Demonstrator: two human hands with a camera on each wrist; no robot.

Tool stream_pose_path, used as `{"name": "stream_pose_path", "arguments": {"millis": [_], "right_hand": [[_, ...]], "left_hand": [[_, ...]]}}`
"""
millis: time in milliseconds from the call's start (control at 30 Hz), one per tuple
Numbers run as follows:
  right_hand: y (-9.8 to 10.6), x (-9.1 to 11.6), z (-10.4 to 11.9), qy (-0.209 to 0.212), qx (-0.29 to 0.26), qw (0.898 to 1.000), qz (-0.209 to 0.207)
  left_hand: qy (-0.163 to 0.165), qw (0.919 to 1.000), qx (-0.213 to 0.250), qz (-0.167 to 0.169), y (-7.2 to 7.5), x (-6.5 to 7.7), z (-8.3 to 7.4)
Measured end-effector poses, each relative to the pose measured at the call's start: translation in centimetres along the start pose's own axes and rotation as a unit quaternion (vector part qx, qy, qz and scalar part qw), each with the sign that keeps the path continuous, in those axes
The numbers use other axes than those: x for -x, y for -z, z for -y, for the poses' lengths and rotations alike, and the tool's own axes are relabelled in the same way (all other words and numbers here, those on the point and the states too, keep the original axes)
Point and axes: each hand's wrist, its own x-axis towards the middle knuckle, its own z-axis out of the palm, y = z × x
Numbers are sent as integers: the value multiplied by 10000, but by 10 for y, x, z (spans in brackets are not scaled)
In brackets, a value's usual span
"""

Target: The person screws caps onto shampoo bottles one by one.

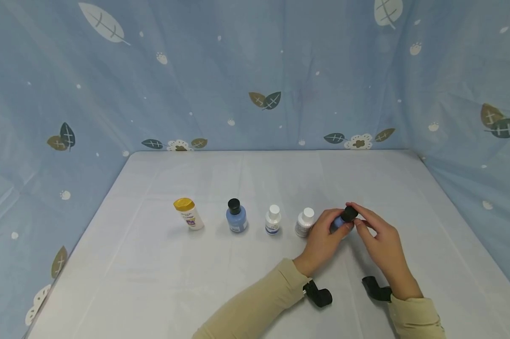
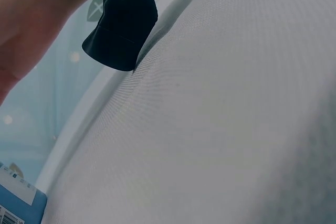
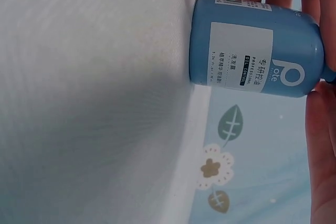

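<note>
A blue shampoo bottle (image 3: 241,45) with a black cap (image 1: 350,214) stands upright at the right end of a row of bottles. My left hand (image 1: 322,239) grips its body from the left. From the right, the fingertips of my right hand (image 1: 379,242) pinch the cap. A white label with Chinese print and "Pote" faces the right wrist camera. Only a corner of the blue bottle (image 2: 21,198) enters the left wrist view. Just left of my left hand, close to its fingers, is a white bottle (image 1: 305,222) with a white cap.
Further left stand another white bottle (image 1: 273,220), a second blue bottle (image 1: 236,219) with a black cap, and a white bottle with a yellow cap (image 1: 189,214). A white cloth covers the table (image 1: 162,282). Blue leaf-patterned curtains (image 1: 221,70) enclose its back and sides.
</note>
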Motion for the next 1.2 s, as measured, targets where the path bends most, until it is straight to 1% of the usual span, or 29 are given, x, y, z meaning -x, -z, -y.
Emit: {"name": "stream_pose_path", "arguments": {"millis": [167, 267, 400, 500, 567, 767, 900, 1000, 1100, 1200], "right_hand": [[-3, 1, -4, -200, -144, 9994, -233], [-7, 2, -10, -269, -167, 9988, -365], [-8, 1, -8, -345, -65, 9984, -449], [-6, -1, -2, -391, 12, 9984, -404], [-6, -1, -1, -343, 3, 9989, -317], [-4, 0, -1, -3, -96, 9999, -71], [-4, 0, -1, 143, -24, 9998, -107], [-4, 0, -1, 212, 2, 9996, -181], [-3, -1, 1, 208, -15, 9995, -242], [-3, -1, 1, 107, 3, 9996, -256]], "left_hand": [[136, 9999, 14, 31, 0, 1, 1], [144, 9999, -21, 41, 0, 1, 2], [64, 9999, -86, 60, 1, 2, 2], [34, 9999, -73, 59, 1, 1, 1], [34, 10000, -70, 43, 1, 1, 1], [62, 9999, -92, -19, 0, 0, 2], [90, 10000, -29, -31, -1, 0, 1], [77, 9999, -69, -42, -1, 0, 0], [84, 9999, -71, -31, 0, 0, -1], [75, 10000, -56, 5, 0, 0, -1]]}}
